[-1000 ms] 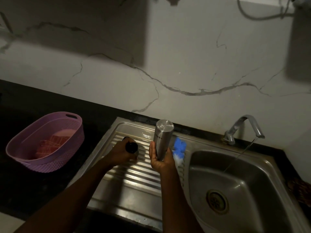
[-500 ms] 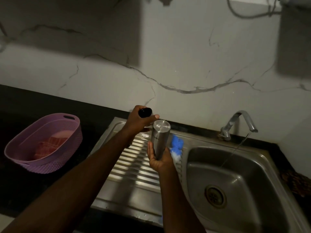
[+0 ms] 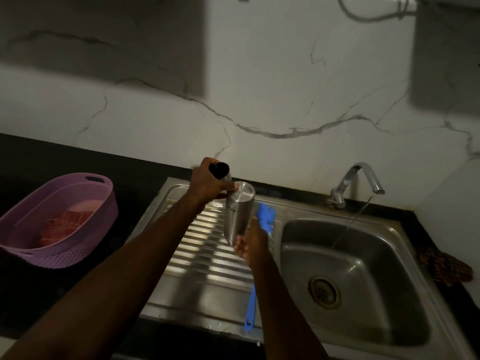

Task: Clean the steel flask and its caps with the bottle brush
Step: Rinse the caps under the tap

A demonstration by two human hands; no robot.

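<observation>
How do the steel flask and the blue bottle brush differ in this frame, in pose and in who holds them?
The steel flask stands roughly upright, off the drainboard; the blue bottle brush lies flat along the drainboard. The flask is gripped near its base by the right hand; no hand grips the brush. The flask is bare metal, the brush bright blue. Both sit left of the basin.

Above the ribbed drainboard (image 3: 207,276) both forearms cross, and the steel flask (image 3: 237,211), held up between the left hand (image 3: 207,183) and right hand (image 3: 250,241), blocks its far middle. The blue bottle brush (image 3: 263,216) lies along the drainboard's right edge, closing the way toward the sink basin (image 3: 363,276). The basin itself is open, crossed only by a thin stream from the tap (image 3: 355,180). The purple basket (image 3: 59,219) occupies the dark counter on the left; something dim, perhaps a cloth, sits right of the basin.
</observation>
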